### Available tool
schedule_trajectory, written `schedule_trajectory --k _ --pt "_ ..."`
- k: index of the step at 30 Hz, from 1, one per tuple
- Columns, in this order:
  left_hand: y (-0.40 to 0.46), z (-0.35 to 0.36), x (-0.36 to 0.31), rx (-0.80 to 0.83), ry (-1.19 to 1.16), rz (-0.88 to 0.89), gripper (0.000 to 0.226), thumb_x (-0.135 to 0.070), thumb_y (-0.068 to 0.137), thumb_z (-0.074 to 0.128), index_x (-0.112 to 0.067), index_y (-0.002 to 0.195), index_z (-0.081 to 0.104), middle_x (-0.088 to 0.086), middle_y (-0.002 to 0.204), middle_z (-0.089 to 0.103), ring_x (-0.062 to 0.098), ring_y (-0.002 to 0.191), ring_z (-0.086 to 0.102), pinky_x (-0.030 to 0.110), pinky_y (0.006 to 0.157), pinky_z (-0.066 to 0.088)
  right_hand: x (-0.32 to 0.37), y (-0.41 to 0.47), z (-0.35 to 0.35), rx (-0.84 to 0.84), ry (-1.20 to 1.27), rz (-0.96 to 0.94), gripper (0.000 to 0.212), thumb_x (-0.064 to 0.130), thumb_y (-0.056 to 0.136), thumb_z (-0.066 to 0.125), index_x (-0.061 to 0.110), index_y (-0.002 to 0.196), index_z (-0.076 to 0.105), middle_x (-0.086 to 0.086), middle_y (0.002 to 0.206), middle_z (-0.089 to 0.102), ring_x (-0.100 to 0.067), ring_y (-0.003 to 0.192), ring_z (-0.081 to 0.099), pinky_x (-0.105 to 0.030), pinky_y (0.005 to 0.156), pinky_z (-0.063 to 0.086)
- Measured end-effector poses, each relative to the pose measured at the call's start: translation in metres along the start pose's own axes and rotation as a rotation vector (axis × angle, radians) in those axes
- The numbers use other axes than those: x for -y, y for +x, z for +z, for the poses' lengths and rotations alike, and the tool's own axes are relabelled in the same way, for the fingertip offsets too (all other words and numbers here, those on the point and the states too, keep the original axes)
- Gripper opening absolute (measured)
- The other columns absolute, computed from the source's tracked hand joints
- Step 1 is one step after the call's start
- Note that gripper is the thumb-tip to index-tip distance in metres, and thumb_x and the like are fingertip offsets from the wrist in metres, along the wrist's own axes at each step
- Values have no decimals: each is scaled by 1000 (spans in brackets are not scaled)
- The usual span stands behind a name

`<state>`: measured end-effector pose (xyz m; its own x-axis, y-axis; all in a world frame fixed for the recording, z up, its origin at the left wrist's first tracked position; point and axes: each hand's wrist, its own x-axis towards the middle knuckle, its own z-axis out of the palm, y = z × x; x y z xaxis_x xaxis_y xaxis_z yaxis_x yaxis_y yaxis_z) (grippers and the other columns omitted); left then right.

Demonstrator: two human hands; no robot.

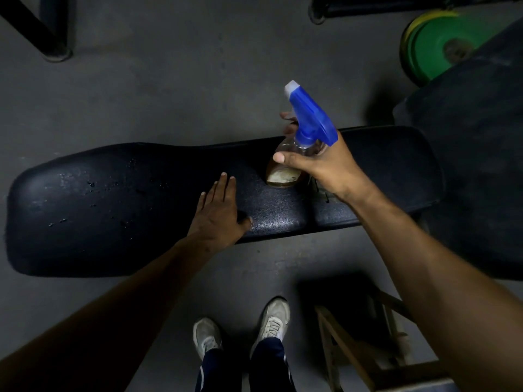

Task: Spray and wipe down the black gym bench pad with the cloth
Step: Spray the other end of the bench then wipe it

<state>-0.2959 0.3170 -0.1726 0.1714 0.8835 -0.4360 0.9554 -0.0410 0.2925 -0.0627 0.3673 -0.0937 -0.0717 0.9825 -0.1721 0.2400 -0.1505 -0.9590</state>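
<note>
The black gym bench pad (113,210) lies across the middle of the view, with wet droplets scattered over its left half. My right hand (325,165) grips a clear spray bottle (285,171) with a blue trigger head, holding it just above the pad's right part, nozzle pointing up and away. My left hand (218,213) rests flat on the pad near its front edge, fingers apart and empty. No cloth shows in the frame.
Grey floor surrounds the bench. Green and yellow weight plates (433,43) lean at the upper right beside a dark padded shape (467,137). A wooden stool frame (353,349) stands at the lower right, next to my two shoes (240,326). Black metal legs (53,38) stand at upper left.
</note>
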Motion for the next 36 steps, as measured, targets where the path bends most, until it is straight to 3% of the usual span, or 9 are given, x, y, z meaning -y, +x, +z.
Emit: schedule_trajectory --k 6,9,11,14,18,22,25,32,36 --pt "-1 1 3 7 -1 -4 102 -51 88 63 -15 161 2 3 169 -6 22 155 5 42 125 4 -1 0 2 -13 21 -12 62 19 74 93 22 129 64 -22 133 65 -32 121 66 -55 107 53" --pt "-1 1 3 -1 -5 -1 101 -50 88 63 -15 161 3 4 169 -5 23 155 7 43 125 5 -1 -1 1 3 7 -10 63 14 77 92 15 132 63 -31 130 63 -39 110 66 -52 103 54" --pt "-1 1 2 -7 -8 -3 101 -50 88 63 -15 161 4 5 169 -4 24 155 7 43 125 5 -3 -2 0 3 10 6 67 17 76 92 7 135 61 -30 127 66 -29 103 69 -47 102 55" --pt "-1 2 3 -14 -2 -2 100 -51 88 63 -15 161 4 5 169 -4 24 155 8 43 125 5 -12 -6 -5 -1 15 34 76 23 72 95 12 139 59 -1 123 71 -11 115 68 -35 106 55" --pt "-1 3 6 -4 -3 -5 101 -52 88 62 -15 161 3 4 169 -4 24 155 7 43 125 5 -45 -24 -18 17 -46 87 82 -1 76 90 16 146 49 5 133 62 1 127 60 -19 110 44" --pt "0 4 7 -1 7 -8 102 -53 88 62 -15 161 2 4 169 -4 24 155 7 43 125 5 -77 -41 -30 6 -155 166 94 21 70 93 31 152 48 -1 148 55 -11 141 50 -37 124 38" --pt "1 8 8 3 9 0 101 -52 88 62 -14 161 3 5 169 -4 24 155 7 43 125 5 -88 -41 -35 -61 -388 229 92 14 75 91 33 154 48 -4 152 49 -21 141 48 -40 124 37" --pt "1 17 7 7 24 15 101 -51 88 63 -13 161 4 7 169 -3 26 155 8 44 125 6 -113 -25 -30 215 -1002 395 109 26 87 76 46 165 4 -6 177 -11 -27 165 -5 -50 133 6" --pt "0 23 10 6 42 20 102 -51 88 63 -13 161 3 6 169 -4 25 155 7 44 125 5 -113 -24 -31 189 -1186 347 95 14 100 56 50 164 -3 -1 178 -5 -25 164 4 -53 126 27"
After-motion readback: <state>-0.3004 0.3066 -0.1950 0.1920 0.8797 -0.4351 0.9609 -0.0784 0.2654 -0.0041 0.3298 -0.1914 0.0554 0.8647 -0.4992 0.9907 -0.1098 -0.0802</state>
